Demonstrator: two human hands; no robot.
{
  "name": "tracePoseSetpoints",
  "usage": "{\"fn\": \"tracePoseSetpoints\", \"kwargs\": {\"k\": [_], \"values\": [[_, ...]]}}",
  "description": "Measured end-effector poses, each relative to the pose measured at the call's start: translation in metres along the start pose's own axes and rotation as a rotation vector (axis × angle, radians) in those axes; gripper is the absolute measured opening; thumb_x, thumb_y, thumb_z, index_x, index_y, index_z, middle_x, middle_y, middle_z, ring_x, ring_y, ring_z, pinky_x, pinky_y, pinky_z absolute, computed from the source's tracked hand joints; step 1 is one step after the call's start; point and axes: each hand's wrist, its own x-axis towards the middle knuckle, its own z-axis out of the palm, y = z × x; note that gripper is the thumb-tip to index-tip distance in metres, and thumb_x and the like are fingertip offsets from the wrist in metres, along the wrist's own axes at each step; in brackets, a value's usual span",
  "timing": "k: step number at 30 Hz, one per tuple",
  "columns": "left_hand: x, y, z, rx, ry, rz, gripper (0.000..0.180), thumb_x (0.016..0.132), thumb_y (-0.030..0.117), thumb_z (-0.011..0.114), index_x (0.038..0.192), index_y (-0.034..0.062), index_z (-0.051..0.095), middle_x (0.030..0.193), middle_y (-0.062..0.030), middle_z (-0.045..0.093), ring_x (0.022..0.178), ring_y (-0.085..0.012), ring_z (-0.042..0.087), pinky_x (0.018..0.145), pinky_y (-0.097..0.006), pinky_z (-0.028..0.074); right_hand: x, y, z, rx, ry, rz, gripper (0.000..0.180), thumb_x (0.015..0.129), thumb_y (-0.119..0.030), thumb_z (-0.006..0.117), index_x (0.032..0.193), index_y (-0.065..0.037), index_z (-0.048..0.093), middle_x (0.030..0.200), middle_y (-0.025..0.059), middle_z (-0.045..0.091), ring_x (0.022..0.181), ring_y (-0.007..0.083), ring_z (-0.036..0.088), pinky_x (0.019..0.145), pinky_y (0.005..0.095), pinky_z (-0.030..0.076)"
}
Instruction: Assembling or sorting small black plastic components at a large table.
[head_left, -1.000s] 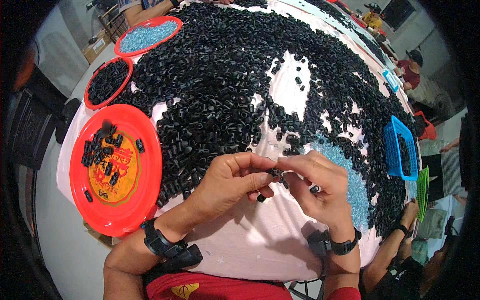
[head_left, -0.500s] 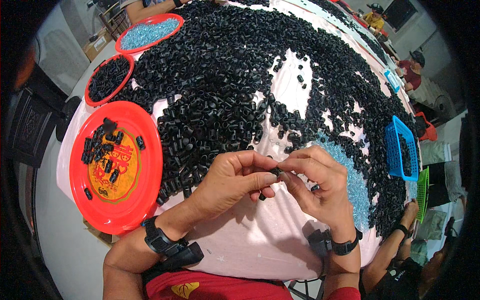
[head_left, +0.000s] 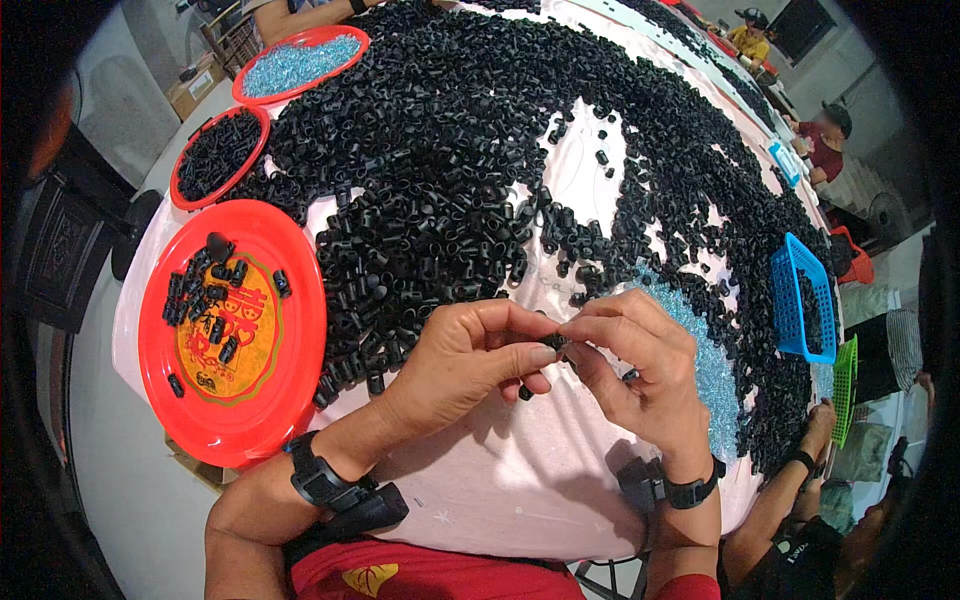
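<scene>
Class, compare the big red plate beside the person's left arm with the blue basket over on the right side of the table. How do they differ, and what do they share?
The red plate is round, shallow and solid, with a yellow centre; the blue basket is rectangular, deeper and made of open mesh. The red plate lies left of the left hand; the blue basket stands farther off, beyond the right hand. Both hold small black plastic pieces.

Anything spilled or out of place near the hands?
Nothing stands out. Both hands pinch one small black part over the white cloth; a stray part lies just below the left fingers.
</scene>
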Motion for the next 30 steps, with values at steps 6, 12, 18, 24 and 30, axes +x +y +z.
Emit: {"fn": "tracePoseSetpoints", "kwargs": {"k": [6, 12, 18, 24, 30], "values": [[0.001, -0.001, -0.002, -0.062, -0.033, -0.032, 0.024, 0.099, 0.008, 0.067, 0.121, -0.0021, 0.066, 0.109, -0.0114, 0.074, 0.084, -0.0112, 0.072, 0.066, -0.019, 0.055, 0.002, 0.001, 0.000, -0.050, 0.003, -0.080, 0.026, 0.077, 0.005, 0.070, 0.101, -0.002, 0.075, 0.096, 0.0123, 0.070, 0.079, 0.0273, 0.068, 0.067, 0.0352, 0.055], [0.000, 0.002, -0.003, -0.192, -0.085, -0.091, 0.027, 0.100, 0.008, 0.066, 0.125, -0.0029, 0.062, 0.113, -0.0130, 0.073, 0.086, -0.0123, 0.072, 0.069, -0.019, 0.056, 0.000, 0.004, 0.001, -0.011, 0.033, -0.040, 0.028, 0.075, 0.008, 0.067, 0.100, -0.002, 0.075, 0.096, 0.0119, 0.070, 0.080, 0.0265, 0.069, 0.068, 0.0351, 0.055], [0.000, -0.004, -0.004, -0.192, -0.077, -0.093, 0.027, 0.100, 0.009, 0.066, 0.124, -0.0022, 0.062, 0.113, -0.0123, 0.072, 0.088, -0.0120, 0.071, 0.071, -0.020, 0.058, 0.001, 0.000, -0.002, 0.004, -0.009, -0.076, 0.028, 0.076, 0.009, 0.068, 0.101, -0.002, 0.075, 0.092, 0.0125, 0.070, 0.077, 0.0253, 0.069, 0.066, 0.0342, 0.055], [-0.002, 0.002, 0.001, -0.112, 0.135, -0.038, 0.020, 0.101, 0.009, 0.065, 0.119, 0.0012, 0.062, 0.113, -0.0115, 0.072, 0.089, -0.0134, 0.072, 0.074, -0.022, 0.060, -0.010, 0.015, -0.010, -0.087, -0.098, 0.483, 0.020, 0.085, 0.001, 0.068, 0.104, 0.000, 0.074, 0.085, 0.0141, 0.068, 0.070, 0.0284, 0.067, 0.063, 0.0363, 0.053], [0.004, -0.004, -0.004, -0.120, 0.140, 0.056, 0.021, 0.102, 0.009, 0.062, 0.122, 0.0017, 0.059, 0.114, -0.0124, 0.072, 0.092, -0.0166, 0.074, 0.075, -0.025, 0.062, -0.008, 0.027, -0.004, -0.167, -0.110, 0.393, 0.022, 0.089, -0.007, 0.070, 0.110, -0.002, 0.073, 0.089, 0.0138, 0.066, 0.079, 0.0324, 0.066, 0.069, 0.0406, 0.053]]}}
